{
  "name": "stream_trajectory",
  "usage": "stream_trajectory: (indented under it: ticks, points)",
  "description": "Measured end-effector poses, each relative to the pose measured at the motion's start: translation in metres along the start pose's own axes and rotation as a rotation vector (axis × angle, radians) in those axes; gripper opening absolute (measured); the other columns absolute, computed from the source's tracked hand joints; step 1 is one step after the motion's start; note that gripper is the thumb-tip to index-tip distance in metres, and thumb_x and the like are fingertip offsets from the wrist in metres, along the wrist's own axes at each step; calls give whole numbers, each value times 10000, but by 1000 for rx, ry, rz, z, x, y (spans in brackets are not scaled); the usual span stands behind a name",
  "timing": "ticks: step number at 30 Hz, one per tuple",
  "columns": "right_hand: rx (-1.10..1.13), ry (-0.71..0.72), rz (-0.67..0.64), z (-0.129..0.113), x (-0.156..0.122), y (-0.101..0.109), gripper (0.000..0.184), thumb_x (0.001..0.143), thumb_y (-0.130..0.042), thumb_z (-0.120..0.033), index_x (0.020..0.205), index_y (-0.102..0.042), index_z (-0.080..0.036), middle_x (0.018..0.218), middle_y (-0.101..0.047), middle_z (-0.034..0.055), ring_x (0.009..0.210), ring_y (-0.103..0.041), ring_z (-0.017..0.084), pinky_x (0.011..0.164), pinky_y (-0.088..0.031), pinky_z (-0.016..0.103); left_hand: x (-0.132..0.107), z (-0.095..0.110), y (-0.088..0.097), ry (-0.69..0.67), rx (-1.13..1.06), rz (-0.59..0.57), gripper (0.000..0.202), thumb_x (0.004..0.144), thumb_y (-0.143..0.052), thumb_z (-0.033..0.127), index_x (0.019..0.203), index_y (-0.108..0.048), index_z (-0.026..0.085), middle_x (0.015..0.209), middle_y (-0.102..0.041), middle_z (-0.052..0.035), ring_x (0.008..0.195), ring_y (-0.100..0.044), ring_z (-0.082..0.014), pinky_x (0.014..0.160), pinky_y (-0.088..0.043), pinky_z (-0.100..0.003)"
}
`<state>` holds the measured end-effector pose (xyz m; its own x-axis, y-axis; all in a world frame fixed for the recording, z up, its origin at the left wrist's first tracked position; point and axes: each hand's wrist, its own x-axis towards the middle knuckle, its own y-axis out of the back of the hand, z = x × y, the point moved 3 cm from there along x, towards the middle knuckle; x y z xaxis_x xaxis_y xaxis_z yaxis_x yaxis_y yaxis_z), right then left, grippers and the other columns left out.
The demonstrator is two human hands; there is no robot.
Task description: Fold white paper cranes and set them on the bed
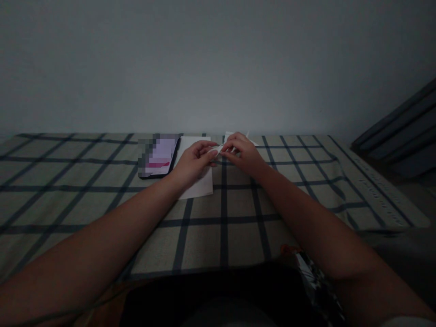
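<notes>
Head view — the left hand (194,159) and right hand (243,154) meet low over the checked cloth (102,190). Both sets of fingers are curled and pinch 1 small folded paper (218,149) between them, above a white sheet (199,188) — a phone (158,156) lies just beside the sheet.

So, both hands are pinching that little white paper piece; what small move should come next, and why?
Probably a pinch and slide along its edge to sharpen a crease. The left hand and right hand both hold the small white paper piece by the fingertips, raised above the white sheet. Dim light hides the fold itself.
</notes>
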<state>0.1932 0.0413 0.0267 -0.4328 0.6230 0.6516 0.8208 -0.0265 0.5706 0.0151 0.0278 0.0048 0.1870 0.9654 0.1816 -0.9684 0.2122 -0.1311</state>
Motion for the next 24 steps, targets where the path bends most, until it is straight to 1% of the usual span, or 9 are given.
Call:
stream_trajectory:
  ticks: [4, 7, 11, 14, 18, 21, 24]
  points:
    - [-28, 15, 50, 0, -1, 0, 50, 893, -686, -246, 882, -676, -198, 969, -590, 58, 890, -566, 183, 720, -491, 310, 3, -2, 3, -29, -7, 35, 371, 721, -848, 337, 1028, -692, 200, 815, -668, 1, 690, -602, -96, 625, -475, -220]
    - [-52, 9, 70, -1, 0, 0, 42, 882, -689, -241, 889, -688, -200, 973, -583, 59, 850, -550, 174, 687, -476, 302, 5, -3, 5, -45, -2, 68, 380, 701, -860, 336, 1016, -697, 197, 785, -666, 5, 669, -592, -94, 622, -468, -222]
    - [-81, -6, 20, -2, 1, 0, 53, 908, -680, -257, 886, -685, -209, 897, -586, 36, 815, -537, 172, 738, -470, 322, 5, -2, 6, -15, 9, 66, 445, 677, -868, 365, 1052, -691, 202, 779, -679, 9, 624, -590, -97, 596, -476, -234]
    - [-74, -11, -2, 0, 1, 1, 60, 911, -692, -273, 909, -688, -212, 904, -586, 33, 814, -535, 169, 746, -463, 320, 4, -2, 7, 13, 21, 68, 480, 679, -871, 382, 1087, -683, 211, 776, -695, 9, 594, -588, -99, 560, -466, -232]
    - [-76, -5, -38, 2, 1, 0, 57, 906, -696, -249, 889, -672, -200, 911, -589, 37, 823, -539, 168, 760, -452, 319, 3, -3, 7, 58, 15, 83, 509, 669, -890, 367, 1105, -677, 216, 739, -688, 18, 560, -573, -97, 531, -457, -229]
    - [-100, -13, -66, 1, 2, -2, 43, 907, -660, -220, 870, -656, -200, 896, -610, 35, 816, -541, 168, 765, -444, 321, 4, -3, 8, 42, 15, 108, 509, 667, -887, 360, 1104, -672, 214, 754, -695, 15, 570, -586, -100, 539, -465, -231]
    - [-90, -23, -82, -1, 2, -3, 50, 874, -657, -210, 827, -650, -195, 840, -641, 25, 778, -551, 160, 752, -444, 314, 4, -2, 7, -3, 30, 113, 484, 682, -875, 357, 1094, -667, 208, 799, -707, 8, 610, -610, -99, 568, -472, -223]
